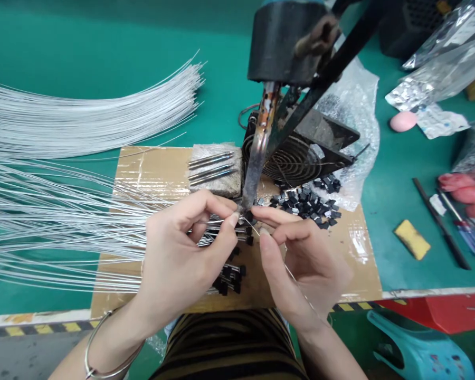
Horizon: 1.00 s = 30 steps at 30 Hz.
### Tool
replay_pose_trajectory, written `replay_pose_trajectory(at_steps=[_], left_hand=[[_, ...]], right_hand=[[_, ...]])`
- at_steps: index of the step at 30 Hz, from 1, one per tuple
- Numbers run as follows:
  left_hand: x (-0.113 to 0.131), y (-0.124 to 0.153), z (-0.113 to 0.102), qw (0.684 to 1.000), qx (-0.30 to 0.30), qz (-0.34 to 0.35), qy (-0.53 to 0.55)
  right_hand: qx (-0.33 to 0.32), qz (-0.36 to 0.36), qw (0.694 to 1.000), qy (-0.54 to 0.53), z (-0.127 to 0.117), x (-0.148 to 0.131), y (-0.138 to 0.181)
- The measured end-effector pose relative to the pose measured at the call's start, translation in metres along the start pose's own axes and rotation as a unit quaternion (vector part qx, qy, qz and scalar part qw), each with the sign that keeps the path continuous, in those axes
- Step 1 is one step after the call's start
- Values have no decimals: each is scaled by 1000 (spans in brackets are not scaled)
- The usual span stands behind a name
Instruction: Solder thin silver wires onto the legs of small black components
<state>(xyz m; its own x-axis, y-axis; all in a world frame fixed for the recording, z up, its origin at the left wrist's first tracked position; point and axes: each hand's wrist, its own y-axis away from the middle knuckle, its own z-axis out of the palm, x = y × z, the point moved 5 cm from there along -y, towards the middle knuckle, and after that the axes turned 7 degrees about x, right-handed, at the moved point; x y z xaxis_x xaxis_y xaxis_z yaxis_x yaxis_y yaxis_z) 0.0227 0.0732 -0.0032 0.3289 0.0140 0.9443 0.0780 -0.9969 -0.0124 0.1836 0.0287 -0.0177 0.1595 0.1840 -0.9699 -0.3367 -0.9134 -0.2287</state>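
Observation:
My left hand (184, 256) is closed in a pinch, thumb and forefinger on the end of a thin white wire (218, 220). Just below the tip of a mounted soldering iron (256, 166), its fingertips almost meet those of my right hand (301, 256). A thin strand of solder wire (253, 227) is pinched in my right hand and trails back across the palm toward the wrist. The exact contact at the tip is too small to make out. Beneath my hands lie wires with black ends (231, 277) on a cardboard sheet (360, 264).
Long white wires (83, 124) spread across the left. Metal rods (211, 163) rest on a pale block behind my left hand. A black fan (293, 158) stands behind the iron, small black pieces (306, 203) beside it. Rightward are a yellow sponge (412, 239) and a black stick (439, 224).

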Motion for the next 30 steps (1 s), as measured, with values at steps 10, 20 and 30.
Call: replay_pose_trajectory(at_steps=[10,20,30], left_hand=[[0,-1,1,1000,-4,-13,0],[2,-1,0,1000,-1,-10,-4],[0,-1,2,1000,-1,-4,19]], right_hand=[[1,-13,1000,11,0,0,0],[10,-82,995,50,1,-4,3],[14,-103,993,48,1,-4,2]])
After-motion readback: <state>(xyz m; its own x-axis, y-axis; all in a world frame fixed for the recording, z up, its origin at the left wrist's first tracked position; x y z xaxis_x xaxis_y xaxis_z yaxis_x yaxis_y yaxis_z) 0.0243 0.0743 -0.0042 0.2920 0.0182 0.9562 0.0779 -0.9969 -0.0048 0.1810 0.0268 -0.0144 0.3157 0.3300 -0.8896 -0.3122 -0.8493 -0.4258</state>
